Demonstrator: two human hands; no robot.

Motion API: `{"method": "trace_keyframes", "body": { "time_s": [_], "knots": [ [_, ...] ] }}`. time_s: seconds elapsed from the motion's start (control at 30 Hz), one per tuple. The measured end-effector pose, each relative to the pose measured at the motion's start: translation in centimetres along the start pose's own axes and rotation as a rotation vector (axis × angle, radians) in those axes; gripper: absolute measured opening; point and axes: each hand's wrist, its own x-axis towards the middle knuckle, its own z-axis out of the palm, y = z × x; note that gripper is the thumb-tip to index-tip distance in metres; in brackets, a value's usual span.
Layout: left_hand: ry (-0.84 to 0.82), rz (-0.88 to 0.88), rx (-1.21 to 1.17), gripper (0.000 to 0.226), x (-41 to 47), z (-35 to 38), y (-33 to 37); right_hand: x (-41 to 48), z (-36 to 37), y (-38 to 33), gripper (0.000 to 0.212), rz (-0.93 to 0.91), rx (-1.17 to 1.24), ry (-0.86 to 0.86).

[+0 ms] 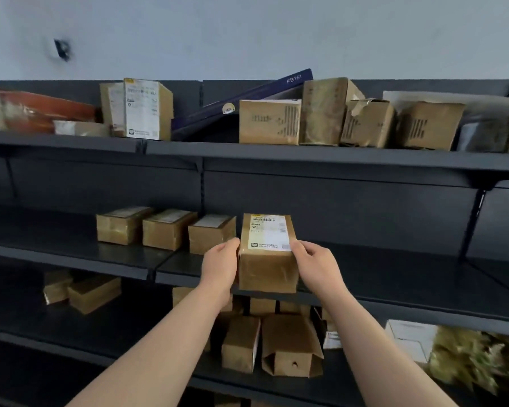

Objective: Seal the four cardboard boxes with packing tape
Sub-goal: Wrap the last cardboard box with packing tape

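The fingers of the left hand curl round the left side of a brown cardboard box. Those of the right hand clasp its right side, the thumb on the corner of the white printed label on its top face. Both hands hold it by the side walls alone, so the glossy skin could let it slide down between the palms. The box is at the front lip of the dark metal middle shelf, and I cannot tell whether it rests there or hangs free. Released too far forward, it would likely tip off onto the parcels on the shelf below. A sideways nudge could knock the nearest of three similar brown boxes lined up on its left. No tape roll is in view.
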Motion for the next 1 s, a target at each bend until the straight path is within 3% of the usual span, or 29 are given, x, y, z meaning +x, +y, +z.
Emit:
{"method": "trace_keyframes", "body": {
  "time_s": [0.47,1.0],
  "knots": [
    [-0.217,-0.149,0.008,0.051,15.9,0.4,-0.7,9.1,7.0,-1.6,0.050,0.145,0.041,0.063],
    [-0.195,-0.194,0.060,0.042,23.5,4.1,-4.3,18.2,9.4,3.9,0.039,0.239,0.053,-0.007]
  ]
}}
